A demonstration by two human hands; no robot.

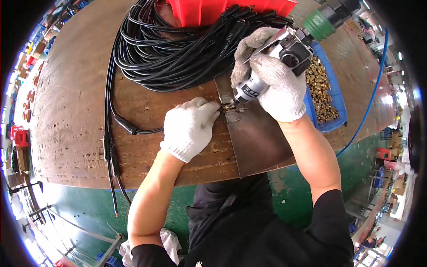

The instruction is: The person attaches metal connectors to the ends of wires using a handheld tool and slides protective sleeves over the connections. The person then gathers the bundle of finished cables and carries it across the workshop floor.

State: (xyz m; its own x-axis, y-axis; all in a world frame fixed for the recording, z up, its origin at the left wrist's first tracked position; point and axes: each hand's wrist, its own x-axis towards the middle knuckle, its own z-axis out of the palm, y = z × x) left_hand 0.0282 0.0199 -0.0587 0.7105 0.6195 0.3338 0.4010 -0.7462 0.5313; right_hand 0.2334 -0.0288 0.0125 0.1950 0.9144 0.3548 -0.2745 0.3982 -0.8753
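Note:
My gloved left hand (pixel 189 127) rests on the wooden table, its fingers pinched round the end of a black cable (pixel 149 131). At its fingertips a small brass fitting (pixel 229 107) lies at the edge of a dark metal plate (pixel 255 138). My gloved right hand (pixel 278 75) is wrapped round a silver pneumatic tool (pixel 252 89) with a green and black rear end (pixel 319 24). The tool slants down to the left, its nose right at the brass fitting. Whether the nose touches the fitting I cannot tell.
A large coil of black cables (pixel 164 53) lies beyond my left hand, in front of a red bin (pixel 231 11). To the right a blue tray (pixel 340 104) holds many brass fittings. A blue hose (pixel 371 98) curves down past the table's right side. Cable ends hang over the near edge.

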